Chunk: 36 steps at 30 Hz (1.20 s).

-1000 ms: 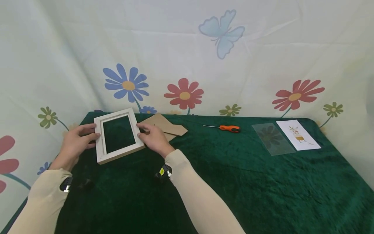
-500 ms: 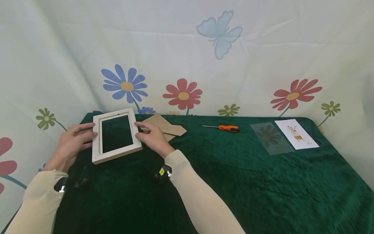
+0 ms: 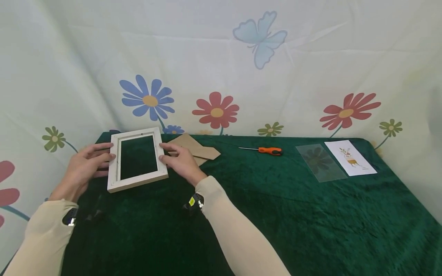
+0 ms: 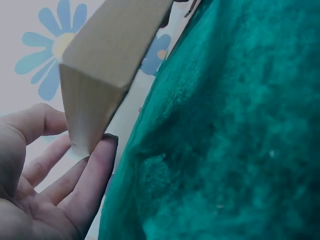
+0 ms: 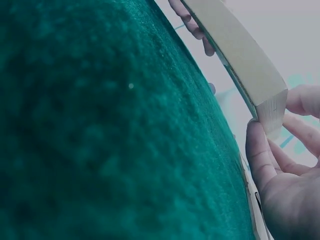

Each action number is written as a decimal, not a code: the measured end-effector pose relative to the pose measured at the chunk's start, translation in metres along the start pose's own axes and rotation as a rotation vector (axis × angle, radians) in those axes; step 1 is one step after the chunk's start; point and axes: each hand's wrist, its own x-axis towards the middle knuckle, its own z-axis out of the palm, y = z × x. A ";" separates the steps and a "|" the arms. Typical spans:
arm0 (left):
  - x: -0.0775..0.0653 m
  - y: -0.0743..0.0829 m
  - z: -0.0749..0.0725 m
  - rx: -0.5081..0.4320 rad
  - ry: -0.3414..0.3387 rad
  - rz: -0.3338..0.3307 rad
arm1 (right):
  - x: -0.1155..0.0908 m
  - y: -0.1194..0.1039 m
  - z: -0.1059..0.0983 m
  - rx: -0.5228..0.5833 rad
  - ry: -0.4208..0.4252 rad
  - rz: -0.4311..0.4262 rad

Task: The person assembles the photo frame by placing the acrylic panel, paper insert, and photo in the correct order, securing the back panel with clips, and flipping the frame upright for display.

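A white picture frame (image 3: 114, 168) with an open middle is held at the far left of the table, its wooden side edge (image 4: 117, 42) facing the wrist cameras. My left hand (image 3: 84, 165) grips its left side between thumb and fingers. On the opposite side, my right hand (image 3: 183, 161) pinches the frame's right bar; in the right wrist view the fingertips (image 5: 259, 142) touch the lower edge. Just behind the right hand lies a brown backing board (image 3: 190, 145), partly hidden by that hand.
An orange-handled screwdriver (image 3: 270, 151) lies at the back middle of the green cloth (image 3: 259, 214). To the right are a clear sheet (image 3: 319, 165) and a white card (image 3: 352, 159) with a printed drawing. A flowered curtain (image 3: 193, 57) rises behind the table.
Both hands keep hold of the picture frame. It has shifted slightly left, with the left hand moving along with it; the view has also shifted a little.
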 end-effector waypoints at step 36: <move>-0.011 0.049 0.020 -0.012 -0.069 0.066 | -0.014 -0.040 -0.046 -0.087 0.058 -0.009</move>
